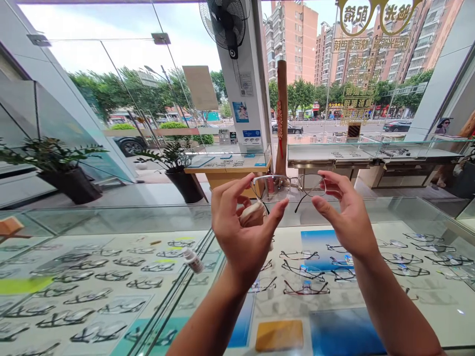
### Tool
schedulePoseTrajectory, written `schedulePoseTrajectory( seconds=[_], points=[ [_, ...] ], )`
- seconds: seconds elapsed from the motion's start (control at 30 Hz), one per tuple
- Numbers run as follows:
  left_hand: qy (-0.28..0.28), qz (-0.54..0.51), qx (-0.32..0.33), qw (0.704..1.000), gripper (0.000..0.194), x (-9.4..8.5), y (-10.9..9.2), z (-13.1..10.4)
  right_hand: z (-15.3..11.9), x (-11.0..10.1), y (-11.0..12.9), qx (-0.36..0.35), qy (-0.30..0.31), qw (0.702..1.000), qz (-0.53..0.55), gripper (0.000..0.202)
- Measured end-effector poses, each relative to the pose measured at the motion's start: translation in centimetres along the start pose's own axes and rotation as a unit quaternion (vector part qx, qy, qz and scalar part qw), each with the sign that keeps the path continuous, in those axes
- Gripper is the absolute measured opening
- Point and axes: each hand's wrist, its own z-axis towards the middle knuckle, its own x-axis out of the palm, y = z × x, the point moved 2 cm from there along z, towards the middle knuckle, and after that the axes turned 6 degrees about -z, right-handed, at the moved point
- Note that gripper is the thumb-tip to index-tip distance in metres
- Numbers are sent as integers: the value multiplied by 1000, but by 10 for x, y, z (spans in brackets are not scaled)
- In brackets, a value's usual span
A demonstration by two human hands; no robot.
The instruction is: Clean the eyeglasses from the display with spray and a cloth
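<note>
Left hand [241, 232]: grip pinching one side of the thin-rimmed eyeglasses [296, 184], crumpled cloth [254, 213] also held. Right hand [349, 217]: grip pinching the opposite side. Eyeglasses raised above the glass tabletop [419, 314]; small white bottle [193, 260] left; spectacle frames [306, 288] displayed beneath.

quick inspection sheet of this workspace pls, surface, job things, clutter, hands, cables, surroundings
Surface: glass display case, rows of spectacle frames inside
Job things: thin-rimmed eyeglasses, raised between both hands; pale crumpled cloth in the left hand
Clutter: small white bottle, left of the left hand
Hands: left hand and right hand each grip one side of the eyeglasses
Cables: nothing seen near the hands
Surroundings: fan, potted plants, street beyond the glass front
</note>
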Motion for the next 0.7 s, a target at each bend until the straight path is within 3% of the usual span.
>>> schedulePoseTrajectory(
  seconds=[0.7],
  points=[
    [-5,35,39,999,58,-2,-4,1,1,1,-3,23,13,1000,11,58]
  ],
)
